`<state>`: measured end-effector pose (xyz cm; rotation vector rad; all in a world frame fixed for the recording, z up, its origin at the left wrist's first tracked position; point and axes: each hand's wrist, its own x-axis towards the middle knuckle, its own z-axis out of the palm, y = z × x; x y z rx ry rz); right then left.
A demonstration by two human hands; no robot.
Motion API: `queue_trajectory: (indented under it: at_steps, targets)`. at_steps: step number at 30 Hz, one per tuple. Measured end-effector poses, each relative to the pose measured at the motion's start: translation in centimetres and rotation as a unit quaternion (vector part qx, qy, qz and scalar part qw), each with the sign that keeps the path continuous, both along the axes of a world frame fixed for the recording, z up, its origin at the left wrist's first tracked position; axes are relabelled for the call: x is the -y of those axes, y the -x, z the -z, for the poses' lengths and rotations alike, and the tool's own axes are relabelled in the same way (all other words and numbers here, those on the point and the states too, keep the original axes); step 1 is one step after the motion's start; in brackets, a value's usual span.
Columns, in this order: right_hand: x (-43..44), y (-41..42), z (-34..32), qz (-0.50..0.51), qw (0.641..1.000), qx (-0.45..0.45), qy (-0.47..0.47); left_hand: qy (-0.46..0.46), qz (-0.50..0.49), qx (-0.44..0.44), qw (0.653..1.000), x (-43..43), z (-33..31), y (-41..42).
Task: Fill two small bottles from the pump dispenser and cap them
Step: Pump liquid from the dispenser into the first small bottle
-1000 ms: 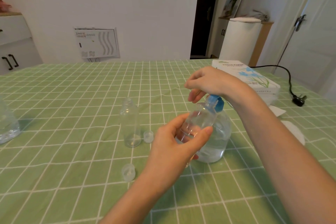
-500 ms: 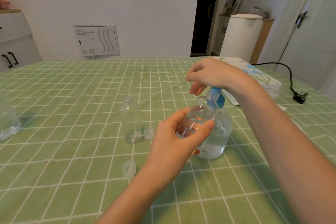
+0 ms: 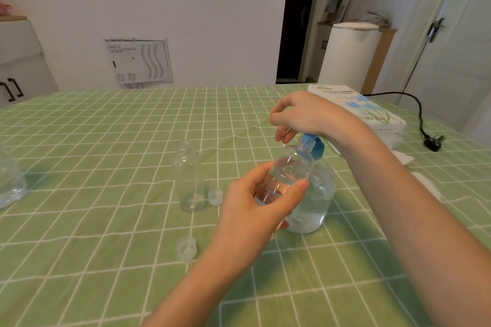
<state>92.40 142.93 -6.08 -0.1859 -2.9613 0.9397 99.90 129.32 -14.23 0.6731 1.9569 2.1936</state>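
I have the left hand [image 3: 248,207] up off the tabletop [image 3: 106,141], its fingers [image 3: 255,174] and thumb wrapped round a small bottle [image 3: 288,171], tilted so its open neck meets the blue nozzle of the pump dispenser [image 3: 317,202]. The right hand [image 3: 300,114] sits on the pump head with bent fingers; I cannot tell whether they grip it or only the palm bears down. My worry is the mouth: it is narrow, and if the neck slips off the nozzle during a press, liquid will run onto the cloth. A hard push could also rock the dispenser. The second bottle [image 3: 190,180] stands empty just left, a cap [image 3: 215,196] beside it and another cap [image 3: 186,248] nearer, both easy to knock.
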Motion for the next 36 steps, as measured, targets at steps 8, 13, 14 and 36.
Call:
queue_trajectory:
  at_steps: [8,13,14,36]
  targets:
    - [0.2,0.0,-0.5,0.004,1.0,-0.007,0.005,-0.014,0.003,-0.004,1.0,0.0,-0.3,-0.1]
    - [0.1,0.1,-0.2,0.005,1.0,-0.002,0.022,-0.011,0.004,-0.004,1.0,0.1,-0.3,-0.1]
    - [0.1,0.1,0.0,0.005,1.0,-0.001,0.023,-0.011,0.003,-0.003,1.0,0.1,-0.3,-0.1]
    - [0.3,-0.3,-0.6,0.003,1.0,-0.01,0.008,-0.015,-0.001,0.006,1.0,0.1,-0.4,-0.2]
